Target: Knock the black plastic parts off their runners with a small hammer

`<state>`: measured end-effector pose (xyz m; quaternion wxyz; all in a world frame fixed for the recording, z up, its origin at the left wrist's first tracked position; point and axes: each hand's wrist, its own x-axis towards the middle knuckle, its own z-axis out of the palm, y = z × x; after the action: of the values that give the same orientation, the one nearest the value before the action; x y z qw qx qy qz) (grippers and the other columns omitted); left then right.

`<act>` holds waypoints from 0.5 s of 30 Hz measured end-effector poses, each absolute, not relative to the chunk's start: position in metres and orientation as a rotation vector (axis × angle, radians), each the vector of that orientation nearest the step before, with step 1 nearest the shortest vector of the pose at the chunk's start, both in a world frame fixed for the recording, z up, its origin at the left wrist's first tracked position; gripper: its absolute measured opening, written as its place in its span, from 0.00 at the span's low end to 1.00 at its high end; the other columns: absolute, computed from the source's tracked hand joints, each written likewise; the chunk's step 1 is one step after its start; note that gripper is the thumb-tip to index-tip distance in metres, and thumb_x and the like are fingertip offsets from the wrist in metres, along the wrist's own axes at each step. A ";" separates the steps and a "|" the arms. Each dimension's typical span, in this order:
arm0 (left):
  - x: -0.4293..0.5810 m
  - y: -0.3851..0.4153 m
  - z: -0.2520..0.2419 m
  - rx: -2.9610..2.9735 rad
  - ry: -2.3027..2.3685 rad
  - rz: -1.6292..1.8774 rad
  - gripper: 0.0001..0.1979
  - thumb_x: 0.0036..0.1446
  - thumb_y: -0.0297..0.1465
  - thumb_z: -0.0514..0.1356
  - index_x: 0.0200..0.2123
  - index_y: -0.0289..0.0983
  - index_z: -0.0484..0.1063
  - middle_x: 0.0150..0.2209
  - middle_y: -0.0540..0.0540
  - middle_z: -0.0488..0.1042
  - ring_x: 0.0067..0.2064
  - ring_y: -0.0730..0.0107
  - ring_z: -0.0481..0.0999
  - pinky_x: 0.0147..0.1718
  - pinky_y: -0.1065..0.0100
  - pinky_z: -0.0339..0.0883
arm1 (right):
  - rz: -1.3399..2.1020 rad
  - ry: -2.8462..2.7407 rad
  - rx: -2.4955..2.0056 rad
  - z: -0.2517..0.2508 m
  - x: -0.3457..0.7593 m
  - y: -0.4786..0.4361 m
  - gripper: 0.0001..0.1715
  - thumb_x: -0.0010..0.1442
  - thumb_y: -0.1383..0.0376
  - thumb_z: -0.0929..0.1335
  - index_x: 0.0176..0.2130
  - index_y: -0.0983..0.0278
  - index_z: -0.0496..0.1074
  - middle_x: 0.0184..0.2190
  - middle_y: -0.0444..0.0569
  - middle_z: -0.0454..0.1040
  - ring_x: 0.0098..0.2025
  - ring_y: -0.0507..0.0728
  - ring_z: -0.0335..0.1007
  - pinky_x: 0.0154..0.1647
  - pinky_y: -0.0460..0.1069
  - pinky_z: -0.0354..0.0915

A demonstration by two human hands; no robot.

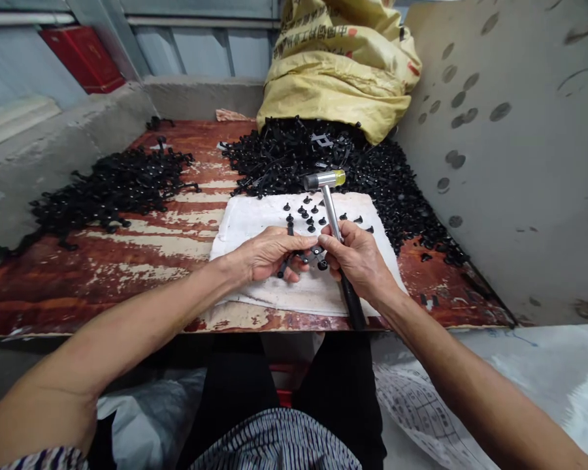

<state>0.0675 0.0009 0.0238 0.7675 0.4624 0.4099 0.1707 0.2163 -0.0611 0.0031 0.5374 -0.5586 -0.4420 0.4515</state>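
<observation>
My left hand [269, 253] is closed round a small black plastic part [310, 256] over a white cloth [255, 222]. My right hand [357, 258] grips the shaft of a small hammer [329, 196] with a metal head and a yellow face, and its fingertips also pinch the same black part. Several small black studs [308, 214] lie on the cloth just beyond my hands.
The cloth lies on a worn red board [102, 267]. A heap of black parts [108, 189] sits at the left and a bigger heap [387, 183] behind and to the right, below a yellow sack [343, 65]. A grey wall [509, 150] closes the right side.
</observation>
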 end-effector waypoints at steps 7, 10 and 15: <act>0.073 0.012 0.026 1.056 1.025 0.530 0.06 0.55 0.23 0.63 0.27 0.33 0.69 0.21 0.49 0.71 0.18 0.76 0.73 0.11 0.78 0.58 | 1.011 -1.033 -1.412 0.002 0.225 -0.074 0.13 0.56 0.56 0.70 0.33 0.62 0.66 0.17 0.37 0.67 0.12 0.46 0.55 0.10 0.42 0.52; 0.075 0.024 0.023 1.083 1.088 0.596 0.09 0.58 0.24 0.62 0.26 0.33 0.67 0.21 0.48 0.71 0.17 0.79 0.71 0.10 0.78 0.54 | 1.046 -0.910 -1.377 -0.003 0.224 -0.092 0.14 0.56 0.55 0.70 0.34 0.61 0.66 0.18 0.37 0.68 0.14 0.46 0.56 0.11 0.41 0.53; 0.083 0.033 0.017 1.045 1.086 0.587 0.10 0.55 0.21 0.63 0.25 0.34 0.66 0.19 0.50 0.70 0.15 0.84 0.65 0.10 0.80 0.46 | 1.101 -0.707 -1.212 -0.018 0.216 -0.114 0.15 0.53 0.57 0.72 0.33 0.61 0.65 0.24 0.39 0.70 0.16 0.45 0.57 0.09 0.40 0.55</act>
<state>0.0831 0.0332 0.0170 0.6903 0.4675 0.4859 0.2623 0.2159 -0.1136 -0.0182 0.6279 -0.5288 -0.3086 0.4805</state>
